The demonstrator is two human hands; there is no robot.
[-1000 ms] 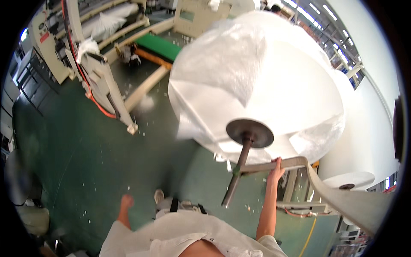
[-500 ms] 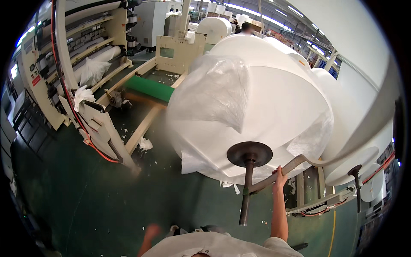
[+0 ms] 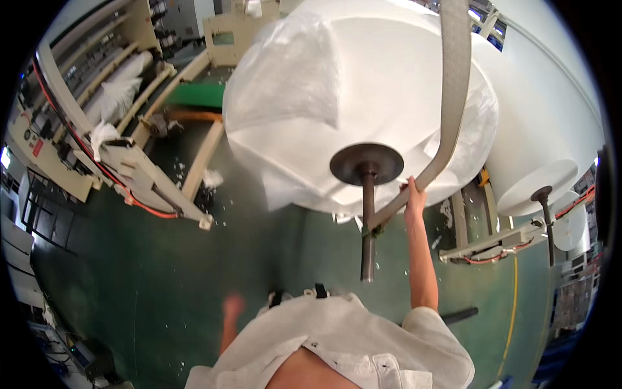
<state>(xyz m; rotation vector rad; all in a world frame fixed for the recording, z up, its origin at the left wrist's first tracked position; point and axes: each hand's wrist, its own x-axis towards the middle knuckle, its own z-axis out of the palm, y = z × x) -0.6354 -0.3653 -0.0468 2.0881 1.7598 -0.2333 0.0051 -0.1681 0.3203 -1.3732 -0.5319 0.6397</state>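
My right hand (image 3: 415, 197) is closed around a grey-beige lifting sling (image 3: 455, 97). The sling's lower end loops round a dark metal shaft (image 3: 368, 240), and from my hand it rises past the upper edge. That shaft sticks out toward me through a round dark flange (image 3: 367, 164) on the end of a huge white roll (image 3: 395, 84), which is partly wrapped in clear plastic film (image 3: 298, 71). My left hand (image 3: 233, 305) hangs low beside my body, over the floor, touching nothing visible. Motion smears its fingers.
Left stands a machine frame (image 3: 155, 185) with a red cable and a green roller (image 3: 194, 95) behind. At right, another white roll (image 3: 541, 129) with its own shaft (image 3: 547, 220) sits by a low beam (image 3: 492, 246). A dark bar (image 3: 460, 316) lies on the green floor.
My view has tilted downward, so the roll sits higher in the picture. The sling now rises steeply instead of sagging off to the right. My right hand keeps its grip; my left hand stays low.
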